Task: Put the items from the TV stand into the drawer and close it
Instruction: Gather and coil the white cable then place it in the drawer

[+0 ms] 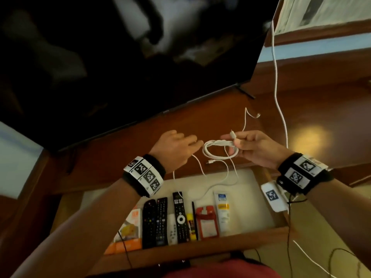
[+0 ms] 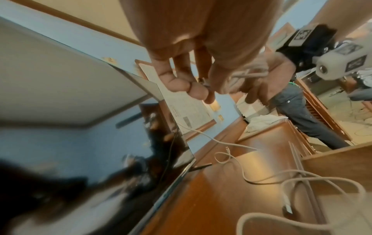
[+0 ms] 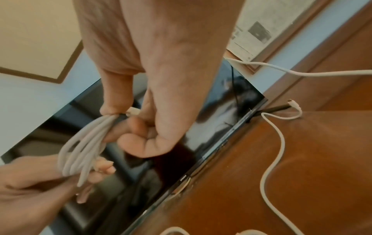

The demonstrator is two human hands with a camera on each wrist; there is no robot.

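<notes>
Remotes point(image 1: 164, 221) already lay in the open drawer point(image 1: 200, 244); above it, both hands point(image 1: 174, 149) point(image 1: 255, 147) pinched a half-coiled white cable point(image 1: 219, 150), drawer unclosed.

cable point(image 1: 219, 150) white; TV stand point(image 1: 210, 117) reddish-brown; remotes point(image 1: 154, 221) black; wristbands point(image 1: 146, 174) black-white checkered

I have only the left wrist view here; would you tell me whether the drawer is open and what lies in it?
Observer: The drawer is open, and black remotes lie side by side in it.
Operator: Is anything beside them?
Observer: A red packet and a white tube lie to their right.
Operator: How is the cable held?
Observer: The right hand pinches the coiled white cable, with a connector sticking out by its thumb; the left hand holds the coil's other end.
</notes>
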